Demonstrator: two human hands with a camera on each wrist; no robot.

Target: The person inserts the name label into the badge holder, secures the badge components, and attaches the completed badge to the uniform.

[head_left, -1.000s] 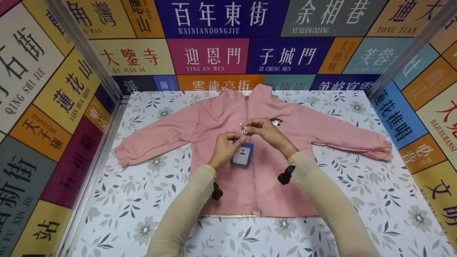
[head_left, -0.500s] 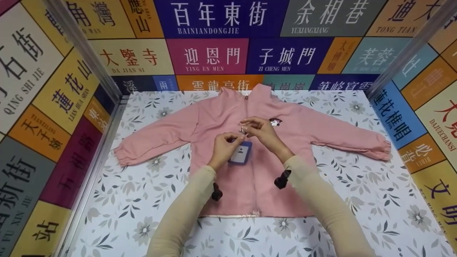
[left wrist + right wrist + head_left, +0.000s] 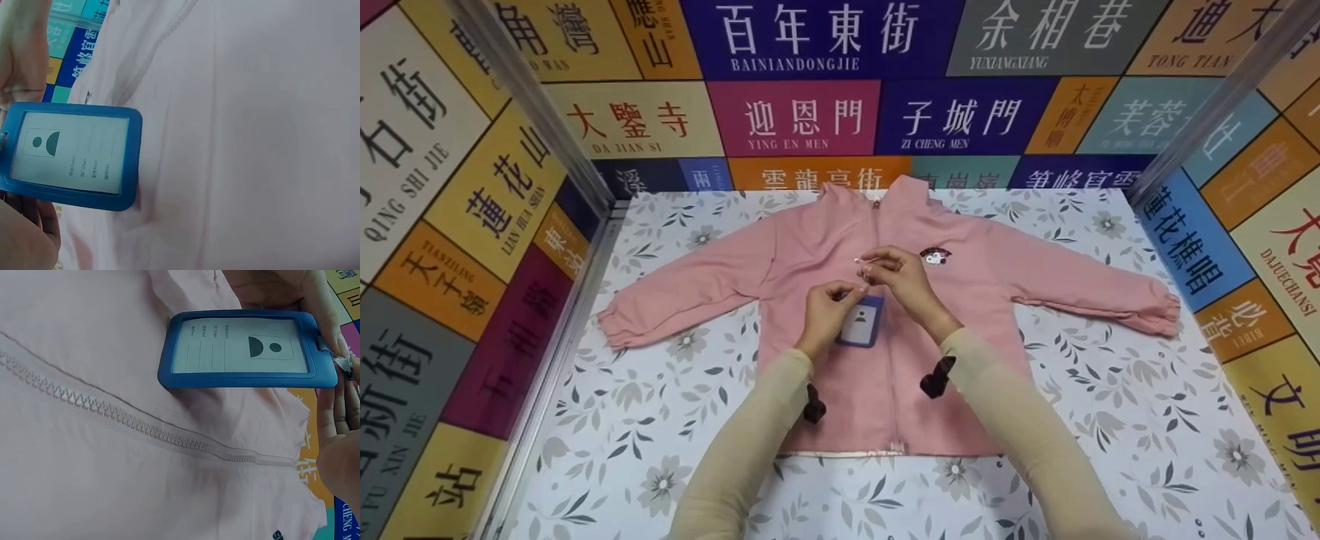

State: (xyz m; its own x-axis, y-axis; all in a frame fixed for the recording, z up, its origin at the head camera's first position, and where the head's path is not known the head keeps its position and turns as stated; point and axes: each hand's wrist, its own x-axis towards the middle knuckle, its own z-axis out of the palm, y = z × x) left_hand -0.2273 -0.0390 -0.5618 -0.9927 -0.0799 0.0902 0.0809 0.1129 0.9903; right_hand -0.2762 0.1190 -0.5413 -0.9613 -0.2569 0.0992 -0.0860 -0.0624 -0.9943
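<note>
A blue badge holder [image 3: 859, 326] hangs over the front of a pink zip jacket [image 3: 825, 397]. Its white card [image 3: 73, 152], with a dark portrait symbol, fills the frame in the left wrist view. My left hand [image 3: 829, 319] pinches the strap [image 3: 326, 346] at the top of the holder between thumb and finger. Just above and to the right, my right hand [image 3: 906, 277] pinches the small metal clip [image 3: 350, 368] joined to that strap. Part of the clip is hidden by fingertips.
The jacket lies spread on a white leaf-patterned tabletop [image 3: 622, 450], both sleeves outstretched. A small dark-and-white emblem [image 3: 936, 256] sits on its chest, and a zipper [image 3: 112, 409] runs down the middle. Colourful panels [image 3: 802, 116] with lettering wall the table at the back and sides.
Both hands and the badge holder have shifted slightly left over the jacket. The right forearm has swung inward, and the right hand keeps its pinch on the clip.
</note>
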